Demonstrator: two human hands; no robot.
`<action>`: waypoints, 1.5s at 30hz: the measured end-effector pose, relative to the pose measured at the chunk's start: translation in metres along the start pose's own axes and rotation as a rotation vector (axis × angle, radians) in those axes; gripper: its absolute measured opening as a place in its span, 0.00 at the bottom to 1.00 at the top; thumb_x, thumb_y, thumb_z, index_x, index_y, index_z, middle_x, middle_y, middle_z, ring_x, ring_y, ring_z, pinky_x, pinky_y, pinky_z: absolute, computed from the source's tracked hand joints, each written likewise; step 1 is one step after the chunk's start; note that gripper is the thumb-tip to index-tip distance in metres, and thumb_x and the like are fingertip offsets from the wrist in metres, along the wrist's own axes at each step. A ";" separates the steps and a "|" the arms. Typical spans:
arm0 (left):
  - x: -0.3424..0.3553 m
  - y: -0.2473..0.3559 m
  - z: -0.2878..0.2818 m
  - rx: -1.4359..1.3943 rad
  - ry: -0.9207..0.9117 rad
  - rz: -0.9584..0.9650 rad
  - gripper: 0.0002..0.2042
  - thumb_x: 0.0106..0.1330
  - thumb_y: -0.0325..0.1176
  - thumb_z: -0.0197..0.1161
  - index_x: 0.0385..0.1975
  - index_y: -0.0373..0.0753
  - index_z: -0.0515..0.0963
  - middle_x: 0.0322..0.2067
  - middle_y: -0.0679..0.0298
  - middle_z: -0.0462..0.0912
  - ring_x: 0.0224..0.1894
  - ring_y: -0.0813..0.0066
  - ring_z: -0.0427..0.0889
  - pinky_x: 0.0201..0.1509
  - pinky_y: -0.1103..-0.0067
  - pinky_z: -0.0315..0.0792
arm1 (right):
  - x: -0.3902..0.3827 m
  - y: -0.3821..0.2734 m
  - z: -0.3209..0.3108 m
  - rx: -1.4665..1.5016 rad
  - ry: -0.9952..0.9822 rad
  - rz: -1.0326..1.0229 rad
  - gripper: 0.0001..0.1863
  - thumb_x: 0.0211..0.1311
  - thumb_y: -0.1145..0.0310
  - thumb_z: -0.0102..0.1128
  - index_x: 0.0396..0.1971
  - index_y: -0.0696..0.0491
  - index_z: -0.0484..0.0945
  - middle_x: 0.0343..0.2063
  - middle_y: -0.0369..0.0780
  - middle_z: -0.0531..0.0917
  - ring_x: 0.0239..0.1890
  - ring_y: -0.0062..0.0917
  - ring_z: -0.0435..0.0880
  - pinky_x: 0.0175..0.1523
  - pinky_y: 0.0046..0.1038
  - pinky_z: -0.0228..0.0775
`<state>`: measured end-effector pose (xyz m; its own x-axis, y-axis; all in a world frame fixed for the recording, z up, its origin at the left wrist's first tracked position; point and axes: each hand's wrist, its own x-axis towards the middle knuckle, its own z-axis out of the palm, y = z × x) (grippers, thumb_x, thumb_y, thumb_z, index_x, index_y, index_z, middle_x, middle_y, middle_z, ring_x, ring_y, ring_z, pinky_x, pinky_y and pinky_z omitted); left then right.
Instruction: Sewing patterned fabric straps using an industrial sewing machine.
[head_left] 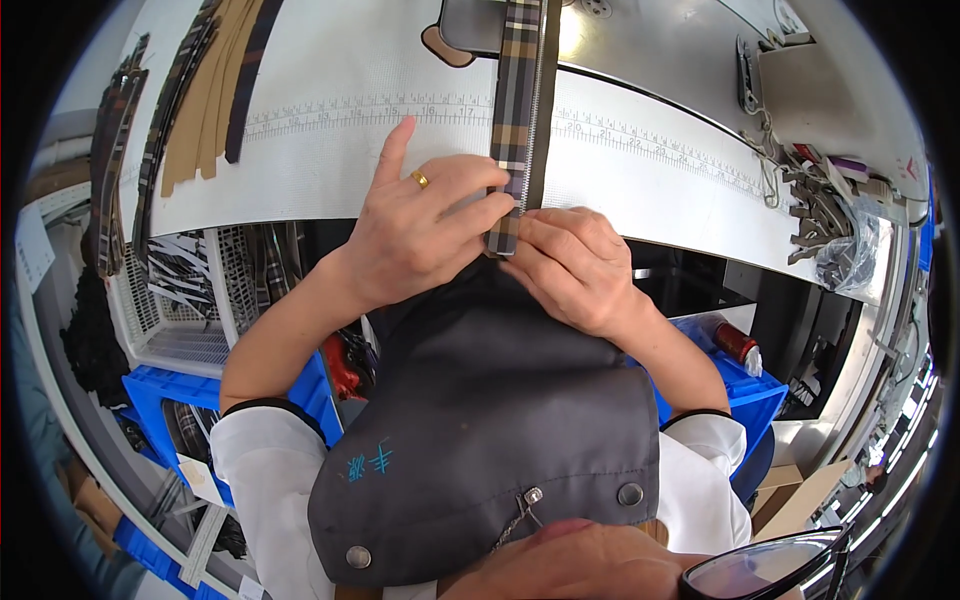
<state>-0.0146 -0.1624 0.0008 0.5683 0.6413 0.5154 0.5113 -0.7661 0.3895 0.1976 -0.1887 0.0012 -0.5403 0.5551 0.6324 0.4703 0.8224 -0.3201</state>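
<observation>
A plaid fabric strip (516,90) in brown, grey and black runs toward me over the table's front edge. Along its right side lies a dark zipper tape (544,120) with pale teeth. My left hand (415,230), with a ring on one finger, pinches the strip's left edge close to its near end; its index finger points away from the cloth. My right hand (575,265) is closed on the near end of the zipper tape and strip, its fingertips bent against them. Part of what lies between the fingers is hidden.
The white table (330,180) has a printed ruler scale. A metal machine plate (650,45) is at the back right. Brown and plaid strips (205,100) lie at the left. Below the edge are a white basket (165,345) and blue bins (150,390). A plastic bag (850,245) sits right.
</observation>
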 end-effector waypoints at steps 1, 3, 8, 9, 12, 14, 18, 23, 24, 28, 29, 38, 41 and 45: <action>0.001 0.000 0.000 0.009 0.009 0.007 0.12 0.53 0.24 0.63 0.38 0.44 0.80 0.42 0.70 0.79 0.41 0.76 0.82 0.72 0.52 0.42 | 0.000 0.001 -0.002 0.030 -0.009 -0.010 0.14 0.45 0.66 0.69 0.33 0.55 0.82 0.38 0.39 0.82 0.37 0.28 0.80 0.45 0.27 0.71; 0.002 -0.002 -0.001 0.024 -0.001 0.018 0.09 0.55 0.26 0.63 0.36 0.44 0.80 0.43 0.72 0.79 0.39 0.78 0.82 0.71 0.51 0.44 | 0.001 0.008 -0.013 0.117 -0.056 0.058 0.17 0.46 0.63 0.71 0.37 0.54 0.83 0.41 0.39 0.82 0.40 0.29 0.80 0.47 0.29 0.71; 0.004 -0.008 -0.011 -0.027 -0.107 -0.013 0.08 0.59 0.26 0.60 0.38 0.43 0.80 0.44 0.72 0.80 0.41 0.78 0.82 0.70 0.51 0.45 | 0.003 0.014 -0.016 -0.047 -0.191 0.097 0.24 0.48 0.57 0.69 0.48 0.47 0.83 0.52 0.39 0.78 0.51 0.34 0.75 0.52 0.36 0.68; 0.007 -0.011 -0.013 -0.060 -0.106 -0.003 0.09 0.60 0.26 0.60 0.39 0.43 0.80 0.44 0.71 0.80 0.42 0.77 0.81 0.70 0.51 0.46 | 0.003 0.013 -0.016 -0.045 -0.182 0.107 0.24 0.44 0.60 0.72 0.46 0.47 0.83 0.49 0.37 0.78 0.51 0.32 0.74 0.53 0.35 0.68; 0.026 -0.022 -0.014 -0.064 -0.113 -0.044 0.09 0.62 0.28 0.59 0.42 0.42 0.80 0.45 0.71 0.81 0.45 0.73 0.80 0.69 0.50 0.47 | 0.003 0.012 -0.015 -0.042 -0.185 0.110 0.24 0.44 0.62 0.72 0.46 0.49 0.83 0.47 0.37 0.78 0.50 0.31 0.74 0.52 0.34 0.67; 0.050 -0.039 -0.007 0.051 -0.020 -0.078 0.10 0.64 0.30 0.60 0.44 0.42 0.80 0.46 0.71 0.81 0.49 0.71 0.79 0.68 0.49 0.48 | 0.004 0.010 -0.017 -0.039 -0.194 0.124 0.24 0.44 0.63 0.72 0.46 0.50 0.83 0.46 0.37 0.78 0.50 0.31 0.74 0.52 0.34 0.67; 0.091 -0.078 0.003 0.186 -0.096 -0.136 0.14 0.65 0.38 0.61 0.48 0.43 0.80 0.51 0.70 0.80 0.59 0.69 0.71 0.71 0.51 0.41 | 0.007 0.008 -0.020 -0.041 -0.210 0.108 0.26 0.38 0.66 0.75 0.45 0.51 0.83 0.45 0.38 0.77 0.45 0.32 0.76 0.47 0.33 0.69; 0.102 -0.100 0.003 0.269 -0.175 -0.108 0.17 0.63 0.44 0.64 0.49 0.46 0.80 0.55 0.74 0.78 0.62 0.70 0.69 0.71 0.49 0.38 | 0.008 0.011 -0.020 -0.024 -0.227 0.098 0.23 0.44 0.64 0.71 0.45 0.53 0.83 0.43 0.36 0.77 0.47 0.29 0.74 0.50 0.32 0.68; 0.102 -0.101 0.003 0.262 -0.171 -0.108 0.17 0.63 0.44 0.63 0.49 0.47 0.81 0.56 0.74 0.78 0.62 0.71 0.69 0.71 0.49 0.37 | 0.007 0.013 -0.019 -0.014 -0.224 0.090 0.23 0.44 0.64 0.71 0.44 0.53 0.83 0.43 0.36 0.77 0.47 0.29 0.75 0.50 0.32 0.68; 0.102 -0.104 0.003 0.218 -0.166 -0.121 0.17 0.63 0.46 0.63 0.49 0.48 0.81 0.56 0.76 0.78 0.62 0.71 0.69 0.72 0.49 0.35 | 0.006 0.019 -0.017 0.024 -0.161 0.056 0.23 0.43 0.64 0.71 0.43 0.52 0.83 0.42 0.35 0.78 0.45 0.28 0.75 0.49 0.31 0.68; 0.102 -0.104 0.003 0.198 -0.178 -0.134 0.17 0.63 0.46 0.63 0.49 0.49 0.81 0.56 0.76 0.78 0.62 0.71 0.68 0.72 0.49 0.34 | 0.006 0.019 -0.017 0.016 -0.170 0.053 0.22 0.43 0.64 0.71 0.43 0.52 0.83 0.42 0.35 0.78 0.45 0.28 0.75 0.49 0.31 0.68; 0.111 -0.114 -0.004 0.128 -0.224 -0.131 0.16 0.62 0.45 0.64 0.48 0.50 0.83 0.55 0.75 0.79 0.61 0.71 0.69 0.71 0.51 0.34 | 0.011 0.018 -0.020 0.022 -0.217 0.096 0.25 0.38 0.65 0.74 0.43 0.51 0.84 0.41 0.35 0.80 0.42 0.29 0.76 0.45 0.30 0.69; 0.111 -0.116 -0.003 0.176 -0.199 -0.061 0.17 0.61 0.46 0.64 0.48 0.52 0.83 0.54 0.76 0.80 0.60 0.72 0.70 0.72 0.51 0.35 | 0.014 0.021 -0.020 0.032 -0.221 0.094 0.26 0.37 0.65 0.75 0.43 0.52 0.84 0.40 0.35 0.80 0.41 0.28 0.76 0.44 0.29 0.68; 0.105 -0.111 0.003 0.365 -0.175 0.029 0.16 0.61 0.45 0.64 0.48 0.53 0.83 0.53 0.78 0.81 0.57 0.74 0.73 0.71 0.48 0.40 | 0.017 0.023 -0.021 0.004 -0.243 0.083 0.25 0.41 0.65 0.73 0.44 0.54 0.83 0.42 0.36 0.78 0.42 0.28 0.75 0.44 0.29 0.68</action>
<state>-0.0101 -0.0098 0.0096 0.6709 0.6413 0.3725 0.6710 -0.7388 0.0634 0.2141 -0.1624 0.0197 -0.6519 0.6340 0.4159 0.5177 0.7729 -0.3668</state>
